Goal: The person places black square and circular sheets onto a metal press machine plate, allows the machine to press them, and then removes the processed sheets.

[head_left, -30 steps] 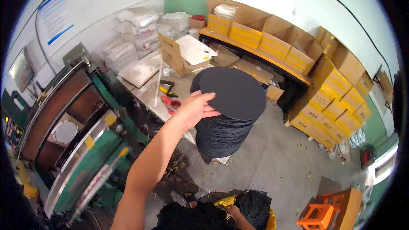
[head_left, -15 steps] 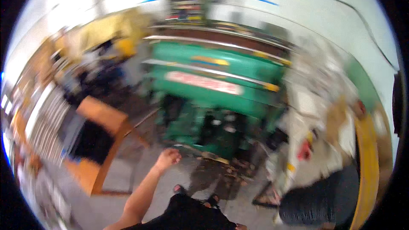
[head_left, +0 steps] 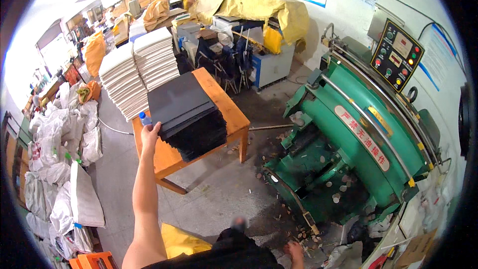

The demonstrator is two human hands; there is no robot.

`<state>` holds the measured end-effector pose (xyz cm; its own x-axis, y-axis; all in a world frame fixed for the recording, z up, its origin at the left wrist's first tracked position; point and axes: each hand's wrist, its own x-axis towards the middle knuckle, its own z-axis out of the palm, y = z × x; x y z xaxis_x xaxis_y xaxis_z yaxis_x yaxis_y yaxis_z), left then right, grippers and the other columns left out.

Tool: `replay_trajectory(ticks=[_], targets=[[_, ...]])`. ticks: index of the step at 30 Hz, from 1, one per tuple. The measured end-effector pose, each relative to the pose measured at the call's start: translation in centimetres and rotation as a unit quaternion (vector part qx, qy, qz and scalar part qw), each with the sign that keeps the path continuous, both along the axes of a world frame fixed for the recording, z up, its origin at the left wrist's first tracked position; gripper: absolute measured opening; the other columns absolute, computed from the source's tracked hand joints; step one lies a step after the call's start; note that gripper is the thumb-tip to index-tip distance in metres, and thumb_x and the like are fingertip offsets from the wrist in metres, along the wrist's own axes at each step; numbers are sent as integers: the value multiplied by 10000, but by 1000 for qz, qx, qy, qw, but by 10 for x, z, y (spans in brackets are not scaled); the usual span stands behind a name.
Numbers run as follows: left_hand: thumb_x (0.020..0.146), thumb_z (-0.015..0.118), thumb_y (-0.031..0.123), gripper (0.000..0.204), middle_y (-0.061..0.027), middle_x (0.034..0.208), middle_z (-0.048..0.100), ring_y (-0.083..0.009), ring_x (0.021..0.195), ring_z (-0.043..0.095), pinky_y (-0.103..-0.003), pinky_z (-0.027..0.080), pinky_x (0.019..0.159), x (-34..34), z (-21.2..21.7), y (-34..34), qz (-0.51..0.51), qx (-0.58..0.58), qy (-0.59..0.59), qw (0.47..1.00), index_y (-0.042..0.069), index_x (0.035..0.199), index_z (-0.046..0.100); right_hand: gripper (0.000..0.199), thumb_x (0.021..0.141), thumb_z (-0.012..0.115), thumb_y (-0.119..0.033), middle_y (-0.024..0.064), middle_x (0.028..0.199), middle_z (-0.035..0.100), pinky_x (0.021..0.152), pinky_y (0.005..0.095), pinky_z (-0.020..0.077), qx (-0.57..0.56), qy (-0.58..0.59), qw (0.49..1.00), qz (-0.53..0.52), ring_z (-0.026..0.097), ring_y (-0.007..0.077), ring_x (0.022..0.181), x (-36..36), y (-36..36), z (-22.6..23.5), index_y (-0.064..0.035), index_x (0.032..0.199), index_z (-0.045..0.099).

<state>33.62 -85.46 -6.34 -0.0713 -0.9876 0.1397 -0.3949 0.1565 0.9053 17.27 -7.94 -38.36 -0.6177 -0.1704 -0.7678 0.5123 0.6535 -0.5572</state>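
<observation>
My left hand reaches to the left edge of an orange wooden table. Its fingers are closed round a small bottle with a blue cap, whose lower part the hand hides. Right beside that hand lies a stack of black sheets, its edges uneven. Behind it, a tall pile of white sheets rises at the table's far left. Low in the picture, my right hand hangs near my body, fingers loosely apart, with nothing seen in it.
A green machine with a control panel fills the right side, scraps lying beneath it. White sacks are heaped along the left. Yellow sheeting covers equipment at the back. A yellow item lies near my body.
My view has swung left, bringing the table nearer the middle and the machine to the right. My left hand, held out with nothing seen in it before, is now on the bottle.
</observation>
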Motion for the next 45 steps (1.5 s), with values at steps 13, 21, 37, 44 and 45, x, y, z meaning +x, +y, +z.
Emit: replay_trajectory(ticks=[13, 21, 37, 44, 45], targets=[[895, 609, 240, 246, -44, 1026, 640, -212, 952, 599, -416, 463, 887, 49, 50, 120, -175, 297, 403, 848, 68, 1071, 595, 264, 920, 611, -205, 121, 898, 688, 613, 321, 514, 21, -100, 991, -81, 660, 198, 751, 6, -11, 7, -1, 1087, 627], [936, 609, 208, 174, -74, 1028, 648, -185, 942, 627, -349, 515, 818, -31, 89, 86, -139, 153, 393, 896, 71, 1041, 594, 314, 936, 628, -239, 68, 931, 673, 704, 296, 519, -82, 160, 983, 21, 640, 158, 809, -12, -36, 108, -22, 1162, 621], [906, 565, 38, 406, -93, 1202, 613, -219, 1011, 637, -324, 553, 818, -182, -2, 388, -439, 568, 181, 672, 46, 1301, 474, 629, 815, 744, -322, 174, 1051, 580, 878, 429, 454, -297, 112, 787, -529, 533, 299, 1024, -357, 22, 253, 37, 1256, 474], [920, 573, 90, 367, -52, 1102, 636, -138, 831, 621, -259, 461, 598, -179, -8, 444, -375, 575, 106, 719, 36, 1278, 512, 309, 786, 729, -339, 35, 804, 508, 706, 445, 436, -164, -16, 876, -453, 484, 193, 750, -411, 9, 193, -130, 951, 572], [931, 557, 83, 332, -57, 1060, 640, -150, 783, 623, -270, 479, 573, -181, -14, 447, -384, 586, 107, 706, 36, 1258, 515, 284, 786, 727, -331, 29, 802, 503, 713, 448, 440, -148, -42, 888, -434, 490, 194, 759, -419, 15, 189, -140, 934, 577]])
